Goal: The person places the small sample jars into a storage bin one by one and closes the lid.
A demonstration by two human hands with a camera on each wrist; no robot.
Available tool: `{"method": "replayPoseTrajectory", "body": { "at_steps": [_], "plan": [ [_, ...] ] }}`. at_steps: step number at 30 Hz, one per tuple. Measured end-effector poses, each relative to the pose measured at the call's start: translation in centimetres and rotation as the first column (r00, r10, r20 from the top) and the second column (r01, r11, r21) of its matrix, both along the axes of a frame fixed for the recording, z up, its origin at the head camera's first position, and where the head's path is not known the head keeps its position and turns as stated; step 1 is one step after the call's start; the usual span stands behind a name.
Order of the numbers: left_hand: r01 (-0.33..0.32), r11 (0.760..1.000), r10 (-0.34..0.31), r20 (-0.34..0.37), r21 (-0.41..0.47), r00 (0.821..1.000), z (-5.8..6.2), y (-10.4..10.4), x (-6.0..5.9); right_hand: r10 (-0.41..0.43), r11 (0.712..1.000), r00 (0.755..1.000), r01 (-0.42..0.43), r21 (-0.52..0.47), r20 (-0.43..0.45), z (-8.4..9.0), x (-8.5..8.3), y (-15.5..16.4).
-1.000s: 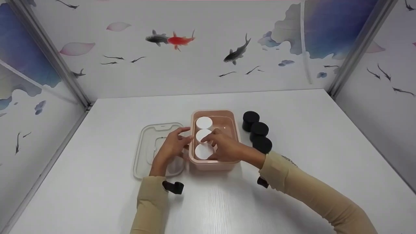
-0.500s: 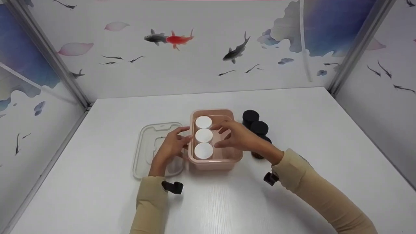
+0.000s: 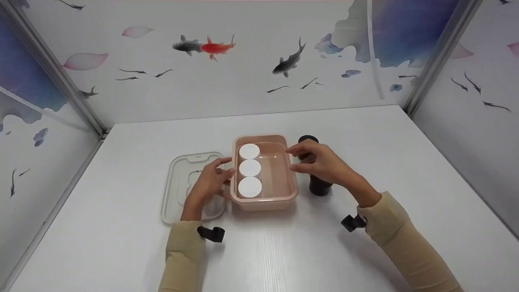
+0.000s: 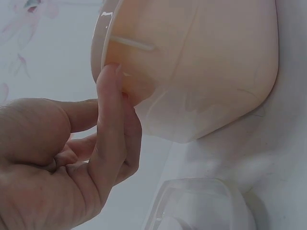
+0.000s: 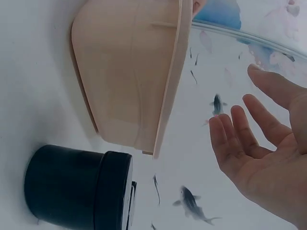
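Note:
A pink plastic box (image 3: 286, 184) sits mid-table with three white-lidded jars (image 3: 249, 167) in a row along its left side. My left hand (image 3: 225, 169) rests against the box's left wall. In the left wrist view the thumb of that hand (image 4: 112, 96) touches the pink box (image 4: 192, 62) under its rim, the other fingers loosely curled. My right hand (image 3: 297, 159) hovers open and holds nothing, just right of the box and over the black jars (image 3: 320, 187). The right wrist view shows the right hand (image 5: 240, 124) with spread fingers, the box (image 5: 129, 72) and one black jar (image 5: 81, 191).
A clear plastic lid (image 3: 184, 184) lies flat on the white table (image 3: 365, 251) left of the box, under my left wrist. Another black jar (image 3: 308, 140) shows behind my right hand. Patterned walls close in the back and both sides.
My right hand has come out of the box's left side and moved right, over the black jars. My left hand has stayed at the box's left wall.

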State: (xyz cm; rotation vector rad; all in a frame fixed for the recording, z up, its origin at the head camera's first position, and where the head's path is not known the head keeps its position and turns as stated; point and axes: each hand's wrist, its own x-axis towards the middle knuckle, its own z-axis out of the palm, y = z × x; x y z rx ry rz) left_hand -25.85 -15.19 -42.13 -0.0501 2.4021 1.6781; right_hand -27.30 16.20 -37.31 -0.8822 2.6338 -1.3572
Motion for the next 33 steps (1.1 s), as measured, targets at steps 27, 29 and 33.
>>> {"method": "replayPoseTrajectory", "body": {
  "at_steps": [27, 29, 33],
  "plan": [
    [-0.013, 1.000, 0.013, 0.004, 0.023, 1.000, 0.1, 0.1, 0.0, 0.031, 0.999, 0.999, -0.032, 0.038, 0.041, -3.7, -2.5, 7.9],
    [-0.017, 1.000, 0.017, 0.008, 0.026, 1.000, 0.0, 0.1, 0.0, 0.031, 0.998, 0.998, -0.034, 0.054, 0.059, -4.1, -2.7, 8.3],
    [-0.023, 0.999, 0.023, 0.014, 0.026, 1.000, -0.1, 0.1, 0.0, 0.033, 0.997, 0.994, -0.040, 0.069, 0.105, -5.0, -3.0, 9.1]
  ]
}}
